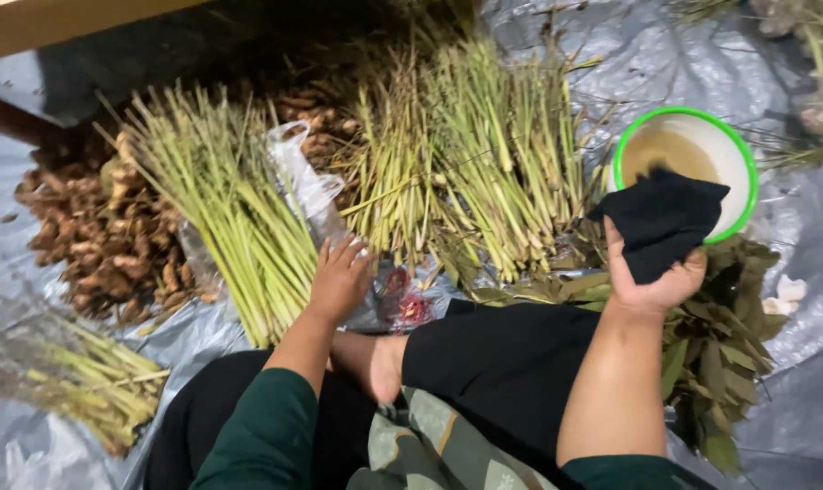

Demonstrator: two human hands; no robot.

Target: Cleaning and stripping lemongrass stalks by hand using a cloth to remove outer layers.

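Observation:
My left hand (339, 277) rests palm down on a clear plastic bag (304, 186) that lies beside a bundle of green lemongrass stalks (235, 213). Its fingers are spread and grip nothing. My right hand (652, 281) is raised and shut on a black cloth (663, 220), held in front of a white bowl with a green rim (743, 159) that contains murky liquid. A second, larger heap of lemongrass (484, 154) lies between the two hands.
Brown ginger roots (103, 236) are piled at the left. Dark dried leaves (720, 345) lie at the right, under my forearm. A smaller stalk bundle (94, 381) sits at lower left. Red chillies in plastic (410, 307) lie by my knee. Everything rests on a grey plastic sheet (793, 399).

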